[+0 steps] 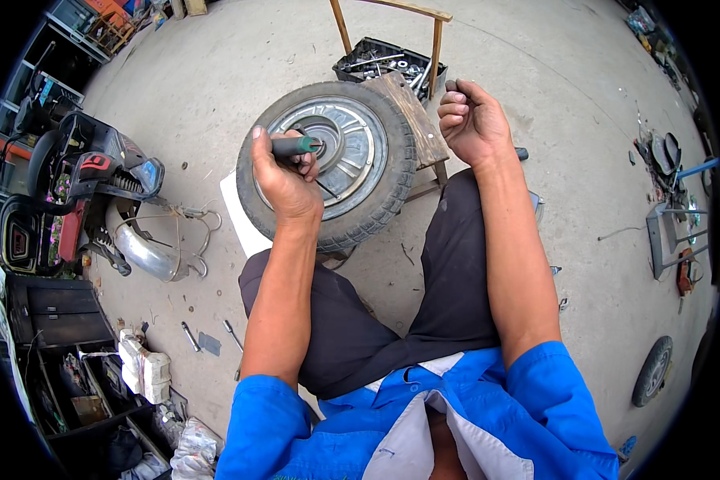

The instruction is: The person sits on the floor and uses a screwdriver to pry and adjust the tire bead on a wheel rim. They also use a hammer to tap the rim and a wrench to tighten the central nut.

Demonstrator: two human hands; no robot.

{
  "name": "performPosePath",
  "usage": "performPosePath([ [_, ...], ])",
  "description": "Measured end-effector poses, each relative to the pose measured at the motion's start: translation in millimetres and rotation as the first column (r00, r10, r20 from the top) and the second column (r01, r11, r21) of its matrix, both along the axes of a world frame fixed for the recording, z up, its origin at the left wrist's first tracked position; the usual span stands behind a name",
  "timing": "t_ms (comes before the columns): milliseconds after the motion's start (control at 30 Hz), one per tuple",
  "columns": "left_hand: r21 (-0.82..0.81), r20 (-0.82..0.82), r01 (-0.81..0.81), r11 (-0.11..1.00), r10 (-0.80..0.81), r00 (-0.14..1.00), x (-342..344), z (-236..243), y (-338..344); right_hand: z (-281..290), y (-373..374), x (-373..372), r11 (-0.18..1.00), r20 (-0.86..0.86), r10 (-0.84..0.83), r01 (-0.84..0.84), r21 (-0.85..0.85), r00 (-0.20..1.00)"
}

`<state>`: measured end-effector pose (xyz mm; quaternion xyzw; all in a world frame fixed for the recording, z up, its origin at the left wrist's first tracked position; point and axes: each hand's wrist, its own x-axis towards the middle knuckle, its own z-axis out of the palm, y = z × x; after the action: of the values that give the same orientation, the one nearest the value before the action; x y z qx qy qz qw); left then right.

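My left hand is wrapped round a tool with a dark-and-green handle, held over the hub centre of a wheel with a tyre; a thin dark rod also shows below the hand across the metal hub. The wheel rests on a worn wooden stool, partly hidden beneath it. To the right of the wheel, my right hand is raised with curled fingers and thumb pinched near a small dark bit that I cannot make out.
A black crate of metal tools stands behind the stool. A scooter body lies at left, above open black boxes and loose tools. At right are a metal frame and a small wheel.
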<state>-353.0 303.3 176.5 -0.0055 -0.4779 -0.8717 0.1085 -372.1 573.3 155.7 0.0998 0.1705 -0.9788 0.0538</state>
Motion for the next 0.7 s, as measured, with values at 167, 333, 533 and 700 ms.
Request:
performPosePath([
  [167,-0.011,0.017,0.001,1.000,-0.001,1.000,-2,-2,1,-2,1,-2,1.000,0.004,0.003,-0.003,0.018,1.000],
  [333,0.007,-0.021,0.034,0.999,-0.034,0.999,-5,-8,0,-2,1,-2,1.000,0.001,-0.002,0.002,0.029,1.000],
  [533,-0.017,-0.056,0.074,0.997,-0.075,0.996,-4,-10,1,-6,2,-5,0.999,0.000,0.003,-0.003,0.034,1.000],
  [700,-0.150,-0.028,0.309,0.939,-0.316,0.948,-3,0,-6,-7,1,-6,0.999,-0.001,0.011,-0.011,0.035,1.000],
])
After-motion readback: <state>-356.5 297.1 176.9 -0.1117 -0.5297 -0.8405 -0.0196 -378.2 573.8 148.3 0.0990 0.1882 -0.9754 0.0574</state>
